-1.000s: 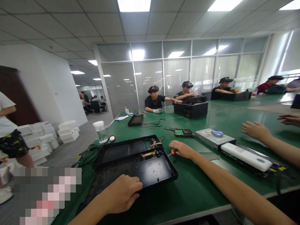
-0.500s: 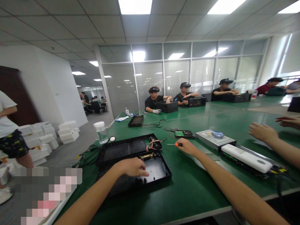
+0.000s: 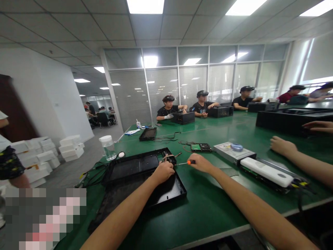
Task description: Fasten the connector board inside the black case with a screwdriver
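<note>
My right hand (image 3: 199,164) is closed around a screwdriver (image 3: 191,162) with an orange and black handle. Its thin shaft points left, the tip close to the fingers of my left hand (image 3: 164,172). Those fingers are curled together at the far edge of a black metal case panel (image 3: 166,196); whatever they pinch is hidden. Just beyond them, a bundle of wires (image 3: 168,158) lies at the right end of a second black panel section (image 3: 135,166). A hard drive with a green board (image 3: 199,147) lies past my right hand.
On the right are a silver disc drive (image 3: 229,152) with blue tape on it, a long white device (image 3: 265,172), another person's hands (image 3: 282,146) and a black computer case (image 3: 281,121). A clear jar (image 3: 108,149) and black cables (image 3: 97,175) stand left. Co-workers sit opposite.
My left hand has moved up and right from above the panel to its far edge, its fingers closing. The screwdriver has come nearer to it. A black case now shows at the right.
</note>
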The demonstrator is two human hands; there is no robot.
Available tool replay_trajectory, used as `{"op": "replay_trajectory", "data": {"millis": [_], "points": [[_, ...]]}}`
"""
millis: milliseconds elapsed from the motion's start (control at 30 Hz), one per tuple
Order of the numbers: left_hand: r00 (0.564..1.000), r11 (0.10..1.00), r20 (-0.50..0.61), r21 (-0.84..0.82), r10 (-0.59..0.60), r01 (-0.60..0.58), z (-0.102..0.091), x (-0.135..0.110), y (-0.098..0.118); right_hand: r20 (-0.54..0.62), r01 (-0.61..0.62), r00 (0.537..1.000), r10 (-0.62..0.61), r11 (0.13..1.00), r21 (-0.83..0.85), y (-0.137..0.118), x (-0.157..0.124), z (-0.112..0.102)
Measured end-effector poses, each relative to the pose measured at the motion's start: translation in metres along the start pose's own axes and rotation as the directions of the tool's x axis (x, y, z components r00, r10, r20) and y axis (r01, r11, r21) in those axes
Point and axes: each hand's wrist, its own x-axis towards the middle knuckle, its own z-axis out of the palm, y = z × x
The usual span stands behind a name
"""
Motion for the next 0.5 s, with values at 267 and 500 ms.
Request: {"op": "replay_trajectory", "data": {"millis": [267, 500], "points": [[0.989, 0.993, -0.117, -0.089, -0.086, 0.075, 0.009, 0.000, -0.010, -0.026, -0.014, 1.000, 0.014, 1.000, 0.006, 0.000, 0.001, -0.001], [0.991, 0.991, -0.084, -0.097, -0.104, 0.096, 0.013, 0.001, -0.008, -0.025, -0.072, 0.997, 0.071, 0.997, -0.014, 0.003, 0.001, 0.000]]}}
